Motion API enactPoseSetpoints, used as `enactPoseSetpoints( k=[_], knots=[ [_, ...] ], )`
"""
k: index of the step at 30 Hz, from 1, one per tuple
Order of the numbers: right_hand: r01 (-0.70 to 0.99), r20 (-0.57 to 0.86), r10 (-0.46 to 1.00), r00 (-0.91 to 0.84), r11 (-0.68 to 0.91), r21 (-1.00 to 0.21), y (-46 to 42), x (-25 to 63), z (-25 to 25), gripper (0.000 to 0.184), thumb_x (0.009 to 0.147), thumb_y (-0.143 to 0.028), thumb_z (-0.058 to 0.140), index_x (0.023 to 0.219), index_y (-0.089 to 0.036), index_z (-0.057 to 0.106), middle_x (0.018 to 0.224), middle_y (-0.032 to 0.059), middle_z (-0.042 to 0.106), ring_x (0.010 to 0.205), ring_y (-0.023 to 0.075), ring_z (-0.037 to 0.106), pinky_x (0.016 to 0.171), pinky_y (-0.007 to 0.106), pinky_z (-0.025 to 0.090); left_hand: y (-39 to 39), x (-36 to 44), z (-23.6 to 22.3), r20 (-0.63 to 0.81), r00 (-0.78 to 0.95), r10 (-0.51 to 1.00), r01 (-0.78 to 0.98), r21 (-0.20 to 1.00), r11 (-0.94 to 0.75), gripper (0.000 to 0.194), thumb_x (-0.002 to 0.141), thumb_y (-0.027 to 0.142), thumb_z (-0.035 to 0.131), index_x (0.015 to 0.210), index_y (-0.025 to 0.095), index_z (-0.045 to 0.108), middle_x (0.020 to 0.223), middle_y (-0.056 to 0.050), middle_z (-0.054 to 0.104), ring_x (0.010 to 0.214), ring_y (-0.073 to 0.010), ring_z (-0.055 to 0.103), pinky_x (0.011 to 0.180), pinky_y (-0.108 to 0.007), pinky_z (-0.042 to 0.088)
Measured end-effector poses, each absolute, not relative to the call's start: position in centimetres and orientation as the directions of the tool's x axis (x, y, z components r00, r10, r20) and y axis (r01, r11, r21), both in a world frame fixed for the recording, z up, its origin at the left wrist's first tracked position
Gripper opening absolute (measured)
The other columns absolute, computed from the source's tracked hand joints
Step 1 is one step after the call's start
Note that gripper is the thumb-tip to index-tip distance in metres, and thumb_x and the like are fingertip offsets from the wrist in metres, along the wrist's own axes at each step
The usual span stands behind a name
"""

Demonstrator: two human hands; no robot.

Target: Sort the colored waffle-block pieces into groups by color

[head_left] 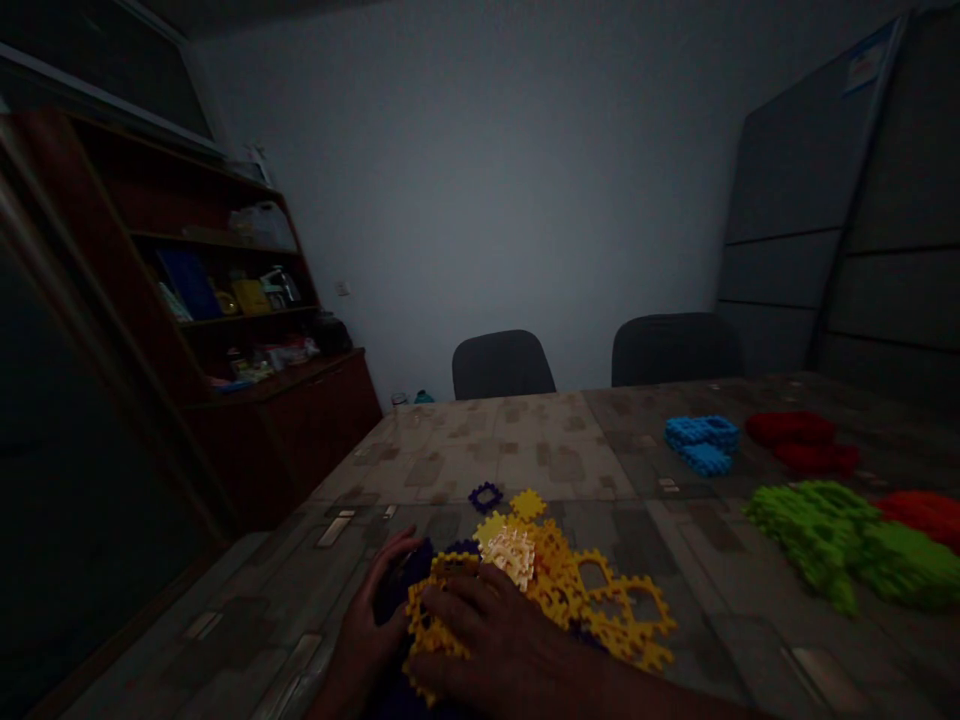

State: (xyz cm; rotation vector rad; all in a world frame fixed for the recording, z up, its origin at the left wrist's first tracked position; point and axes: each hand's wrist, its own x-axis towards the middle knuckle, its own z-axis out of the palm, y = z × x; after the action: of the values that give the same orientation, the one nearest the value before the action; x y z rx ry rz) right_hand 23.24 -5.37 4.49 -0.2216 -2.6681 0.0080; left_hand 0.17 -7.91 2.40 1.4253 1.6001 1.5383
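Observation:
At the near side of the table lies a heap of yellow interlocking building pieces (555, 560) with toothed edges, some solid and some ring-shaped. My right hand (499, 635) is bent over the left part of this heap, its fingers closed around several yellow pieces. My left hand (371, 615) stands curved at the heap's left side, thumb and fingers apart, beside dark blue pieces (397, 585) that are partly hidden. A pale cream piece (510, 555) rests on top of the heap. Just beyond it lie a dark blue toothed ring (485, 496) and a single yellow piece (528, 504).
To the right are piles of blue pieces (703, 443), dark red pieces (801, 441), green pieces (825, 530) and orange-red pieces (922, 515). Two dark chairs (502, 362) stand behind the patterned table (510, 440). A wooden shelf unit (187, 320) is at left.

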Motion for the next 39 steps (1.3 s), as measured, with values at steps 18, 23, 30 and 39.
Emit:
enactPoseSetpoints(
  k=[18,23,30,39],
  knots=[
    [0.462,0.041,0.588,-0.808,0.674,-0.576,-3.2,33.0,1.1,0.11,0.077,-0.064,0.082,0.164,-0.038,0.02,0.173,0.0087,0.011,0.155,0.0439,0.014,0.122,0.065,0.021,-13.6,-0.9,-2.7,0.492,0.175,0.853,0.821,0.405,-0.402,0.076,0.084,0.05,0.077,0.152,0.046,0.043,0.162,-0.005,0.043,0.142,-0.04,0.05,0.112,-0.056,0.047],
    [0.431,0.168,0.586,-0.792,0.734,-0.525,-4.7,30.6,-2.4,0.092,0.086,-0.037,0.078,0.162,-0.042,0.027,0.171,0.008,0.02,0.152,0.0453,0.024,0.117,0.071,0.029,-12.5,1.9,-2.1,0.525,0.262,0.809,0.736,0.434,-0.52,0.074,0.082,0.028,0.075,0.15,0.035,0.047,0.164,-0.012,0.039,0.144,-0.0378,0.047,0.113,-0.054,0.045],
    [0.326,0.329,0.621,-0.711,0.707,-0.628,-2.1,26.2,1.6,0.093,0.071,0.0,0.06,0.158,-0.026,0.039,0.156,0.0127,0.048,0.145,0.0287,0.044,0.121,0.047,0.036,-9.4,3.4,1.0,0.499,-0.08,0.863,0.546,0.746,-0.381,0.032,0.085,0.033,0.068,0.115,0.023,0.073,0.137,-0.014,0.067,0.128,-0.0346,0.063,0.11,-0.051,0.05],
    [0.311,0.349,0.633,-0.691,0.696,-0.647,0.2,18.5,4.0,0.066,0.091,-0.024,0.063,0.154,-0.014,0.044,0.157,0.0192,0.047,0.146,0.0313,0.042,0.12,0.049,0.037,-8.3,-1.3,2.9,0.485,-0.362,0.796,0.567,0.793,-0.225,0.043,0.082,0.048,0.068,0.115,0.021,0.072,0.13,-0.012,0.071,0.126,-0.0356,0.063,0.113,-0.054,0.046]
  ],
)
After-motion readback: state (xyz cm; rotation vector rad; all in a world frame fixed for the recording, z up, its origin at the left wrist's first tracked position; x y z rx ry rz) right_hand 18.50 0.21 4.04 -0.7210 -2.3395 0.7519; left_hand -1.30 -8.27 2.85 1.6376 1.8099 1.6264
